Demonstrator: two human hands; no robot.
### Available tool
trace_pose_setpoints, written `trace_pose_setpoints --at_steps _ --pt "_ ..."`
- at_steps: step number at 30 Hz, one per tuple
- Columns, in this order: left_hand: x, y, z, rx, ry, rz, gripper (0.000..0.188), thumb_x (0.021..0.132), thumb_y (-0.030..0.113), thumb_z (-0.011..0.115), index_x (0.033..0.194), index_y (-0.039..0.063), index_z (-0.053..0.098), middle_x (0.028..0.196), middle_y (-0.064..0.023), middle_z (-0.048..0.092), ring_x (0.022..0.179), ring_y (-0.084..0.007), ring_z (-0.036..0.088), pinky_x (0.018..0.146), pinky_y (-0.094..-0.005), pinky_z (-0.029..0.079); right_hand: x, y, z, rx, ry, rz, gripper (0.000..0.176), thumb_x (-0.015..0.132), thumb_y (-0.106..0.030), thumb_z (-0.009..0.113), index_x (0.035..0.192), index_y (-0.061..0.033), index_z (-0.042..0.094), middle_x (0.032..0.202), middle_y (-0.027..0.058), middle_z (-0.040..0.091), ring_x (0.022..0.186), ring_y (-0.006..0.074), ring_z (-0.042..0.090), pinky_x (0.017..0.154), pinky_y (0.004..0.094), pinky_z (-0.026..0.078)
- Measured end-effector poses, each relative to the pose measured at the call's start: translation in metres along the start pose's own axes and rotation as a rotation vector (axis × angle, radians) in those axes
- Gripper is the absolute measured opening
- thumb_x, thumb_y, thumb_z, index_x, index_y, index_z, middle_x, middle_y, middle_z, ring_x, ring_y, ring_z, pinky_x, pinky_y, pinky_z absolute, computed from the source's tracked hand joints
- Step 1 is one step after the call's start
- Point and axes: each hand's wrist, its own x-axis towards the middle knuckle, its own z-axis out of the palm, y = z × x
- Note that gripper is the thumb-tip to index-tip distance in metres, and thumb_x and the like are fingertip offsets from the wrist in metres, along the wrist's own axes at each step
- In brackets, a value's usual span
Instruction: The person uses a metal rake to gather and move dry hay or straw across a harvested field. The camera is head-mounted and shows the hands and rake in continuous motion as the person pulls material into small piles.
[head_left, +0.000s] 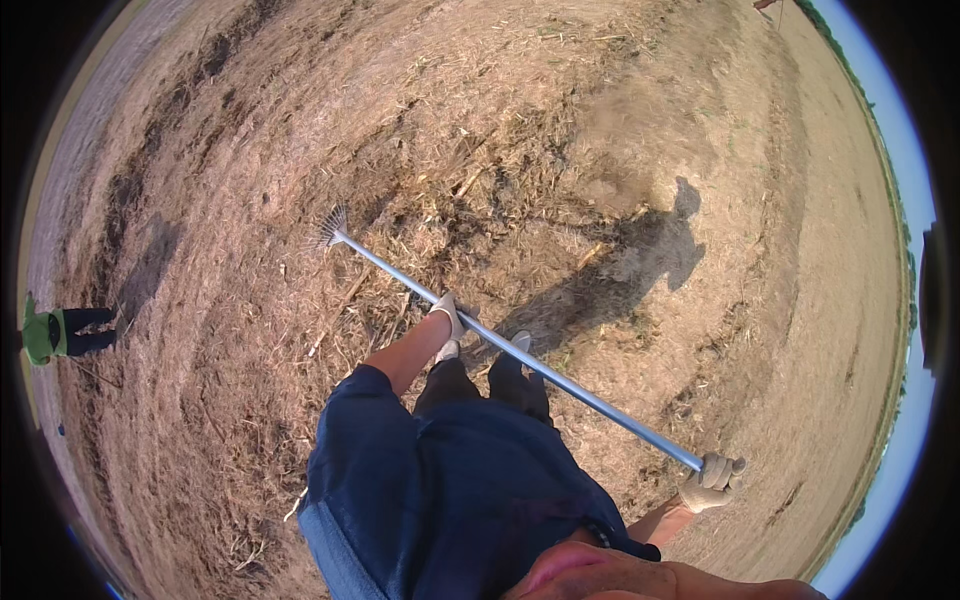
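A leaf rake's long metal handle (577, 391) slants across the front of my body, from upper left to lower right. My left hand (452, 311), in a light work glove, is closed around the handle near its middle. At the upper end of the pole, my right hand (712, 481), gloved too, grips the tip out to the right. The rake's fan of thin tines (332, 226) is at the far left end, over or on the straw-covered soil; whether it touches is unclear. Dry straw and stalks (450, 214) lie heaped and scattered in front of my shoes.
Another person in a green top (46, 336) stands at the far left. My shadow (630, 262) falls ahead to the right. Furrows and rough soil ridges (124, 195) run along the left. Loose stalks (469, 182) lie about on the ground. Part of something reddish (765, 4) shows at the top right.
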Motion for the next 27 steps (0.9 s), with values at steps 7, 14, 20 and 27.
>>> trace_pose_setpoints --at_steps 7,14,20,27 --pt "-0.038 0.116 0.103 -0.147 -0.39 0.235 0.043 0.102 0.044 0.062 0.076 0.015 0.045 0.055 -0.0013 0.044 0.052 -0.0247 0.059 0.048 -0.0392 0.056 0.005 0.075 0.141 0.303 -0.001 0.155 0.011 0.091 -0.004 0.052 0.082 -0.0051 0.059 0.052 -0.0045 0.028 0.049 0.0112 0.033 0.063 0.0327 0.041" --pt "-0.034 0.054 0.171 0.22 -0.395 0.423 0.023 0.101 0.028 0.064 0.092 0.011 0.051 0.065 -0.003 0.05 0.051 -0.0234 0.055 0.053 -0.0475 0.06 -0.014 0.201 0.205 -0.331 -0.182 0.104 0.008 0.093 -0.004 0.052 0.085 -0.0057 0.054 0.063 0.0017 0.044 0.065 0.019 0.055 0.08 0.0415 0.052" --pt "-0.007 -0.041 0.162 0.532 -0.335 0.276 0.023 0.1 0.029 0.057 0.097 0.007 0.051 0.076 -0.0138 0.062 0.066 -0.0336 0.069 0.066 -0.0528 0.064 -0.026 0.123 0.156 -0.437 -0.101 0.051 0.01 0.089 -0.003 0.047 0.088 -0.0041 0.057 0.061 0.002 0.043 0.059 0.0195 0.053 0.074 0.0459 0.055" --pt "0.01 -0.085 0.159 0.643 -0.347 0.175 0.033 0.104 0.038 0.05 0.104 0.006 0.057 0.086 -0.0159 0.07 0.075 -0.0332 0.073 0.068 -0.0519 0.064 -0.02 0.007 0.141 -0.322 -0.107 -0.014 0.006 0.089 -0.005 0.05 0.083 -0.0028 0.053 0.056 0.0014 0.033 0.05 0.0169 0.041 0.056 0.0464 0.049"
